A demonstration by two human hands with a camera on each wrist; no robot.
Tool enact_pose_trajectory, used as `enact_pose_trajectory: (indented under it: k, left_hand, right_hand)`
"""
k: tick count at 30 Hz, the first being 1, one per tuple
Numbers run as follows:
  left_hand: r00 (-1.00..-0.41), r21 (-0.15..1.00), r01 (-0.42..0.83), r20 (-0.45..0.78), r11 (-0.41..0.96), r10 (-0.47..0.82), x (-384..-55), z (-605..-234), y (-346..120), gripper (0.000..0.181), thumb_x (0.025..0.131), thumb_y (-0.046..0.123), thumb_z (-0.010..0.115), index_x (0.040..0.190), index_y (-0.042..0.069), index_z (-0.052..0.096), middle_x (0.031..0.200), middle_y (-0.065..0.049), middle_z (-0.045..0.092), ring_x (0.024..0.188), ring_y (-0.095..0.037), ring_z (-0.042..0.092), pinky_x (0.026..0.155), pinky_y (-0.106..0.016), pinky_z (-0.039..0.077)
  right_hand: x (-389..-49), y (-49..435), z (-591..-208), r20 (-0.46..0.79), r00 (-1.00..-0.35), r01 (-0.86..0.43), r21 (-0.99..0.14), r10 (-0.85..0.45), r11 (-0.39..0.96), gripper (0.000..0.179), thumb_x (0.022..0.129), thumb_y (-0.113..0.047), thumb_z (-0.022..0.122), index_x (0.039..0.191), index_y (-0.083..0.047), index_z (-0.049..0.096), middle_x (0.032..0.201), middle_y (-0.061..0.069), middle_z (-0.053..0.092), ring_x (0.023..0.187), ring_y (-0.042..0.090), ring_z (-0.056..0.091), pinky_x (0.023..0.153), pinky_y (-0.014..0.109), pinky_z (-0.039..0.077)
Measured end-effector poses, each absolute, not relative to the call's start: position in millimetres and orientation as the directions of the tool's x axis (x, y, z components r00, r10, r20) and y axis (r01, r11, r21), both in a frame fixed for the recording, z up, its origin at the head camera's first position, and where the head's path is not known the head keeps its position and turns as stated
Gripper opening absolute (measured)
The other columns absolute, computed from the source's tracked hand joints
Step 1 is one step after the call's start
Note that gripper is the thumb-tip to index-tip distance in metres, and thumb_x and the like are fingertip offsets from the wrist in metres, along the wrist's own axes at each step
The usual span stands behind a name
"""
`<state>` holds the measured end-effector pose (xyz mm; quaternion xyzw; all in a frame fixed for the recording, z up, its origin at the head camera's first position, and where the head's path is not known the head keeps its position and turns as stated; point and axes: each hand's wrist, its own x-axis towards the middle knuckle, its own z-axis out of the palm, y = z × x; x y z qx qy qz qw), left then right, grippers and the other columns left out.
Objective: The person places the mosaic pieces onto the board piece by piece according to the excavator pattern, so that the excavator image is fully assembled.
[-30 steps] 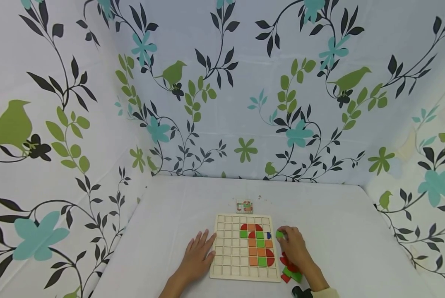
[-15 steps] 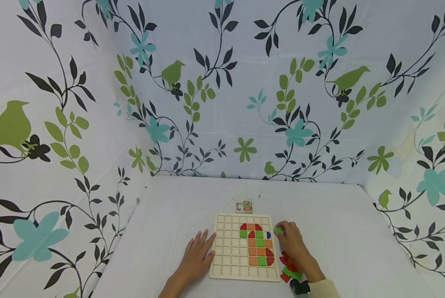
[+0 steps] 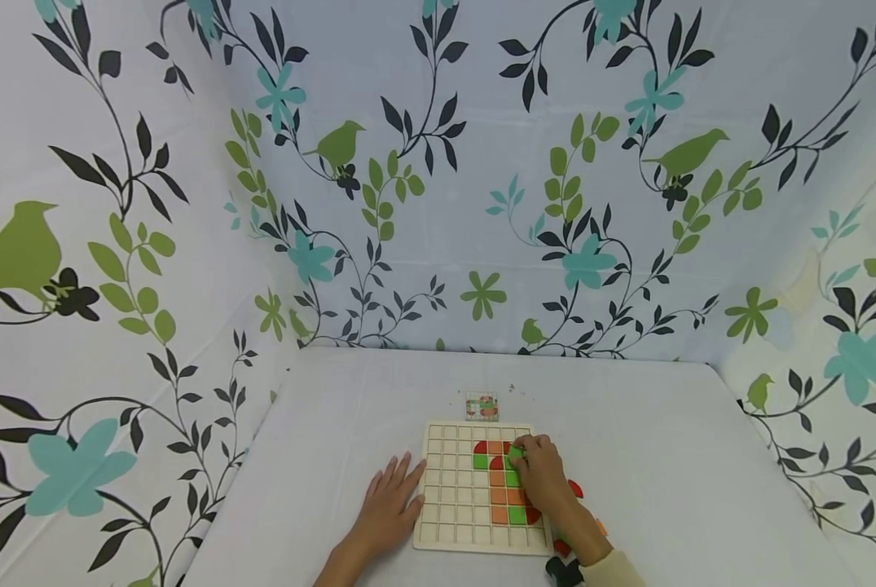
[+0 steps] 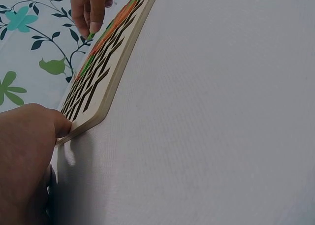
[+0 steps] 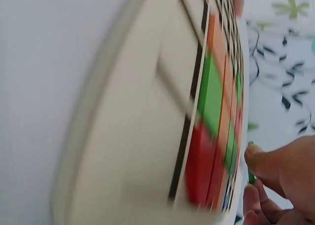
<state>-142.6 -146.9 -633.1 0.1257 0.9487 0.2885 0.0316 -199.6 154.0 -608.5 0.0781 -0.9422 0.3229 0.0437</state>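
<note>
My right hand [image 3: 546, 475] pinches a small green tile [image 3: 515, 452] over the upper right part of a wooden grid board [image 3: 448, 493]. In the right wrist view the green tile [image 5: 251, 176] shows between thumb and fingers, above the board's far side. Red, orange and green tiles [image 3: 498, 496] fill several cells in the board's right half; my right hand hides some of them. My left hand [image 3: 385, 507] lies with straight fingers at the board's left edge. In the left wrist view its thumb [image 4: 60, 124] touches the board's corner.
A small pattern card [image 3: 482, 406] lies just behind the board. Loose tiles, one red [image 3: 575, 489], lie right of the board, partly under the right forearm. A black object [image 3: 564, 572] sits by the right sleeve. Patterned cloth [image 3: 438, 244] hangs behind the white table.
My right hand has moved left from beside the board to over its upper right cells, carrying the green tile. My left hand has stayed in place.
</note>
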Motion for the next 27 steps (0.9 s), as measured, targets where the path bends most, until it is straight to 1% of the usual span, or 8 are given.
enact_pose_trajectory:
  k: [3,7,10,13,18,27]
  left_hand:
    - [-0.967,0.563,0.219,0.014,0.797,0.256,-142,-632,-146,0.057,0.109,0.032,0.053,0.162,0.016,0.043,0.172,-0.018,0.029,0.160,-0.045,0.021,0.125,-0.072,0.015]
    - [-0.967,0.573,0.214,0.011,0.791,0.254,-141,-631,-146,0.056,0.109,0.031,0.054,0.162,0.016,0.044,0.172,-0.018,0.029,0.160,-0.045,0.021,0.125,-0.072,0.014]
    - [-0.967,0.571,0.215,0.011,0.792,0.254,-141,-631,-146,0.056,0.109,0.031,0.054,0.162,0.016,0.044,0.172,-0.018,0.029,0.160,-0.045,0.021,0.125,-0.072,0.014]
    - [-0.967,0.572,0.217,0.016,0.791,0.254,-141,-632,-146,0.056,0.109,0.031,0.054,0.162,0.016,0.044,0.172,-0.018,0.029,0.160,-0.045,0.021,0.125,-0.072,0.015]
    - [-0.967,0.564,0.219,0.019,0.796,0.253,-142,-634,-146,0.057,0.109,0.034,0.053,0.163,0.017,0.043,0.172,-0.017,0.029,0.160,-0.045,0.020,0.125,-0.072,0.015]
    - [-0.968,0.560,0.220,0.028,0.799,0.248,-142,-635,-146,0.056,0.109,0.033,0.053,0.162,0.017,0.044,0.172,-0.017,0.030,0.160,-0.044,0.021,0.125,-0.072,0.015]
  right_hand:
    - [-194,140,-606,0.123,-0.975,-0.223,-0.607,-0.188,0.763,0.023,0.101,-0.012,0.072,0.121,-0.004,0.065,0.115,0.016,0.059,0.107,0.033,0.059,0.089,0.053,0.055]
    - [-186,126,-607,0.117,-0.962,-0.263,-0.624,-0.245,0.736,0.026,0.099,-0.013,0.075,0.120,-0.006,0.062,0.109,0.009,0.059,0.102,0.026,0.057,0.087,0.049,0.053]
    - [-182,119,-608,0.135,-0.946,-0.314,-0.601,-0.294,0.735,0.024,0.097,-0.014,0.077,0.115,-0.009,0.062,0.106,0.004,0.059,0.099,0.020,0.055,0.083,0.043,0.052]
    - [-178,114,-611,0.143,-0.931,-0.355,-0.561,-0.335,0.748,0.020,0.096,-0.016,0.079,0.108,-0.014,0.063,0.107,0.000,0.059,0.099,0.017,0.053,0.082,0.040,0.050]
    - [-177,111,-615,0.140,-0.922,-0.381,-0.505,-0.362,0.775,0.016,0.096,-0.019,0.079,0.105,-0.018,0.067,0.106,-0.005,0.058,0.099,0.015,0.052,0.081,0.037,0.043]
    - [-181,112,-614,0.136,-0.923,-0.380,-0.474,-0.360,0.794,0.015,0.094,-0.025,0.082,0.104,-0.022,0.071,0.104,-0.008,0.064,0.093,0.012,0.050,0.077,0.034,0.042]
